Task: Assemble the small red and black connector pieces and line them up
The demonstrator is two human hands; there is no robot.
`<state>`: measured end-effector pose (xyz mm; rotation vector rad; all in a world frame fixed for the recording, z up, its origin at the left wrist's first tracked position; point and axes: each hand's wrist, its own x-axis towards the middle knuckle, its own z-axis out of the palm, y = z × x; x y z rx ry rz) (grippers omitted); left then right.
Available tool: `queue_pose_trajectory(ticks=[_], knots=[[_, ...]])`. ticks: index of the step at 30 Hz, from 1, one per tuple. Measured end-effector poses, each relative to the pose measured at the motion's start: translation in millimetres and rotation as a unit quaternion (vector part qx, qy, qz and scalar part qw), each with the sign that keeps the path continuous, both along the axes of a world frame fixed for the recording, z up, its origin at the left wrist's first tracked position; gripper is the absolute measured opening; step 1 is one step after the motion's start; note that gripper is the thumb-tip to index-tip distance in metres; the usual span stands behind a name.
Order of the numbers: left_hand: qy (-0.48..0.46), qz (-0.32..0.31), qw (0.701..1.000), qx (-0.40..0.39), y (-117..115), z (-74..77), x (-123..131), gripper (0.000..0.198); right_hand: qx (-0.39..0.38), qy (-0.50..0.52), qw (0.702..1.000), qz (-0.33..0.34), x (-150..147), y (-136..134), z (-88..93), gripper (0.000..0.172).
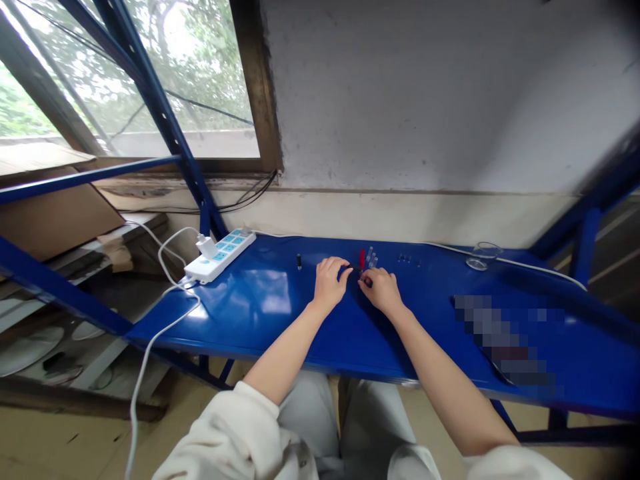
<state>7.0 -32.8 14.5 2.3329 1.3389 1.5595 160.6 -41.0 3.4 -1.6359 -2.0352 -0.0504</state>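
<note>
Over the middle of the blue table [260,320], my two hands come close together. My left hand [330,285] is closed in a pinch on one end of a small, thin black piece [355,268]. Curled fingers of my right hand [384,291] hold a small dark part [369,282], too small to name. Just beyond the fingertips are a red piece [363,257] and several small clear tubes [372,257]. A short black cylinder [299,261] stands upright to the left of my left hand.
A white power strip [220,257] with a plug and cables lies at the table's left. Tiny clear parts [404,259] and a clear round dish [477,264] are on the right. A blurred-out dark object [505,343] lies near the front right edge. Blue frame posts [187,157] rise at the left.
</note>
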Motion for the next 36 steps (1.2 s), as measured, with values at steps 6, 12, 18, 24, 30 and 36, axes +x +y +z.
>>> queue_pose_trajectory(ticks=[6, 12, 18, 24, 30, 36], knots=[[0.008, -0.027, 1.000, 0.011, 0.6, -1.1, -0.6, 0.018, 0.013, -0.041, 0.999, -0.004, -0.5, -1.8, 2.0, 0.010], [0.045, -0.061, 0.997, 0.004, -2.7, -1.3, -0.8, 0.030, 0.011, -0.048, 0.999, -0.013, -1.0, -2.0, 2.7, 0.010], [0.080, -0.111, 0.990, -0.017, -1.7, -4.2, -0.6, 0.030, 0.011, -0.031, 0.999, -0.024, -1.7, -1.6, 4.8, 0.011], [-0.001, -0.110, 0.993, -0.040, 0.7, -3.4, 0.9, 0.019, 0.030, -0.005, 1.000, -0.003, -0.9, -1.2, 5.1, 0.013], [-0.008, -0.121, 0.988, -0.101, 5.6, -5.4, -0.7, 0.010, 0.038, -0.059, 0.997, 0.015, -0.3, -1.4, 3.8, 0.013], [0.048, -0.102, 0.990, -0.088, 4.7, -0.3, -1.9, 0.009, 0.044, -0.070, 0.996, 0.036, 0.0, -1.9, 3.5, 0.014]])
